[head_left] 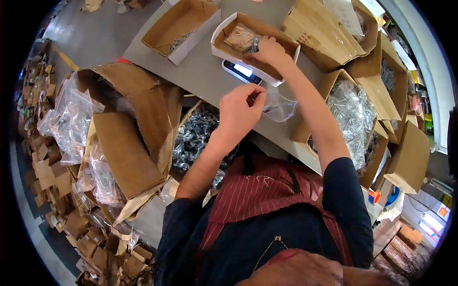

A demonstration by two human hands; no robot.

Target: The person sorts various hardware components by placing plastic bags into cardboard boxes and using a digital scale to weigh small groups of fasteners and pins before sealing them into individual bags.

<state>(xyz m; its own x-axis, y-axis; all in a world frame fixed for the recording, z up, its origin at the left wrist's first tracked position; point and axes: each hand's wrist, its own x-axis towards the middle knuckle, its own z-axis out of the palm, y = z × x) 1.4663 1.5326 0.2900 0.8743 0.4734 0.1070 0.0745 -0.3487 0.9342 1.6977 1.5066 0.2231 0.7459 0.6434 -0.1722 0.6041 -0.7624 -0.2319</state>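
My left hand (242,108) is closed in a pinch on the edge of a clear plastic zip bag (280,110), which hangs in front of the table edge. My right hand (269,51) reaches into a white-sided cardboard tray (223,37), its fingers bent around small grey metal pieces (254,45). Which pieces its fingertips hold is partly hidden. Beside them in the tray lie light wooden dowels (239,37), seemingly in a clear bag. The tray rests on a small digital scale (242,71) with a lit display.
A second white-sided tray (200,29) with a few screws stands to the left on the grey table (160,62). Open cartons of bagged metal hardware (350,107) crowd the right side. A carton of dark packets (198,136) and one of clear bags (71,124) stand at left.
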